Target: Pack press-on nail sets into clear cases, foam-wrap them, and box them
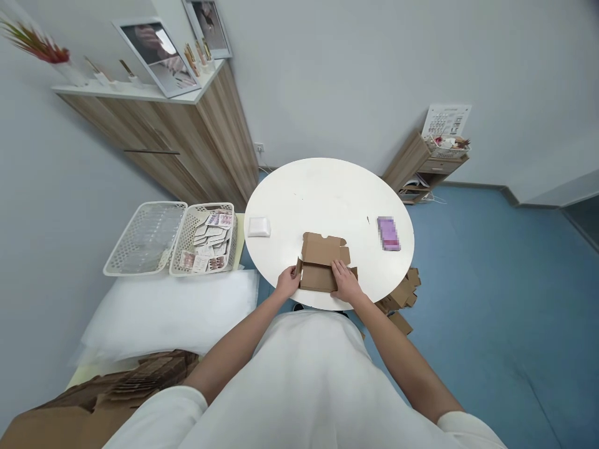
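the fingers of the left hand (287, 282) grasp the raised left side flap (299, 268) of a cardboard mailer box (318, 277); those of the right hand (346, 285) lie loosely extended over its right part, clenching nothing. the box lies open at lower centre of the frame, near the rim of the white desk (322, 187). uneven pressure from the two hands could skew the flap's crease, and a pull toward the body could drag the box over the rim.
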Motion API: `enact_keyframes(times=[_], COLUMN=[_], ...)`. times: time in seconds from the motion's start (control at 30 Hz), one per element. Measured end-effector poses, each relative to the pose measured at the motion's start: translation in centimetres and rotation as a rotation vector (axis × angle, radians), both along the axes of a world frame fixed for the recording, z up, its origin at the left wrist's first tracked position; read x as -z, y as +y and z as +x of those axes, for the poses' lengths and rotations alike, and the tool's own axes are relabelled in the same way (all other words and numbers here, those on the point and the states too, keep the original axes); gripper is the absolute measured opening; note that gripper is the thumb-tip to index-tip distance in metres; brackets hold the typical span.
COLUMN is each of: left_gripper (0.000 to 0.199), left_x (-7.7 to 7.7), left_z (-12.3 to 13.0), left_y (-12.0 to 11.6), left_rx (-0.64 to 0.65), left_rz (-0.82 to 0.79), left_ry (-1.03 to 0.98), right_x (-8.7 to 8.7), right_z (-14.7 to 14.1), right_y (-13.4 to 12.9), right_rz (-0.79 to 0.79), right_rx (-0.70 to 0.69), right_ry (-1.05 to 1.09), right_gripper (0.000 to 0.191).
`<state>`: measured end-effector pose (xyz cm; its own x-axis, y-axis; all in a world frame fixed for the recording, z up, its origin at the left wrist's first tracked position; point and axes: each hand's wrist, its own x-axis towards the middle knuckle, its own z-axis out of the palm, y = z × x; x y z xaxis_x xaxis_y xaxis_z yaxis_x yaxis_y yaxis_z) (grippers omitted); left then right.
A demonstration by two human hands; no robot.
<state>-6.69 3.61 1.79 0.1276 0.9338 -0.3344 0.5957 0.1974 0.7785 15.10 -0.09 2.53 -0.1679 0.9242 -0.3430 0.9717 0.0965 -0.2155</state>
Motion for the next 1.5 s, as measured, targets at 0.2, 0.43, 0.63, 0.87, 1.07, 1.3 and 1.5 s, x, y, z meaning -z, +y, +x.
enact_keyframes(times=[0.2,0.43,0.63,0.87,1.07,1.3,1.5], left_gripper=[0.044,0.029,0.027,0.028,0.027,0.027,0.028], left_x=[-0.2,0.3,0.3,-0.1,-0.3,-0.4,-0.2], left_z=[0.9,0.9,1.3,1.5,1.4,1.8,2.2], left_y=[-0.4,0.6,0.5,0.4,0.8,1.1,0.9], left_rx=[0.096,0.147,0.153,0.156,0.177,0.169,0.179], left_rz=[0.039,0.003,0.004,-0.049,-0.060,-0.080,-0.115], left_ry=[0.013,0.163,0.225,0.271,0.315,0.342,0.376], right_x=[0.2,0.3,0.7,0.8,0.8,0.9,0.7], right_z=[-0.8,-0.7,-0.7,-0.8,-0.7,-1.1,-1.7], right_y=[-0.2,-0.4,-0.2,0.0,0.3,0.5,0.5], right_rz=[0.004,-0.017,-0.031,-0.056,-0.057,-0.050,-0.054], right_rx=[0.010,-0.005,-0.007,0.007,-0.004,-0.010,-0.026], right_ry=[-0.030,-0.019,0.000,0.028,0.026,0.013,-0.054], right_gripper=[0.106,0.111,0.115,0.117,0.119,0.119,0.119])
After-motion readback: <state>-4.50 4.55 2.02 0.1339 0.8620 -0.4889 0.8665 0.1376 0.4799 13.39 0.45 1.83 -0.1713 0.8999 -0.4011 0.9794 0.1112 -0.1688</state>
